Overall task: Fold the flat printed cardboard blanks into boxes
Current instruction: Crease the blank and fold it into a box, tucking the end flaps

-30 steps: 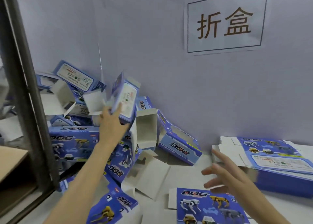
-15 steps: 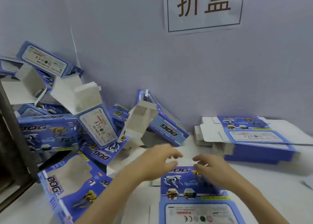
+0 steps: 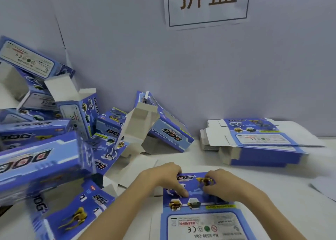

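A flat blue printed blank lies on the white table right in front of me, its DOG panel away from me. My left hand rests on the panel's upper left part, bent fingertips touching the print. My right hand rests on the upper right part in the same way, fingers bent down onto the card. Neither hand visibly wraps an edge. A stack of flat blanks lies at the right by the wall.
A loose pile of folded blue boxes fills the left side, some with white flaps open, one leaning box near the middle. A grey wall with a paper sign stands behind. A white sheet lies at the right edge.
My left hand let a folded box go onto the left pile and came back to the middle. Both hands have come down onto the flat blank in front of me.
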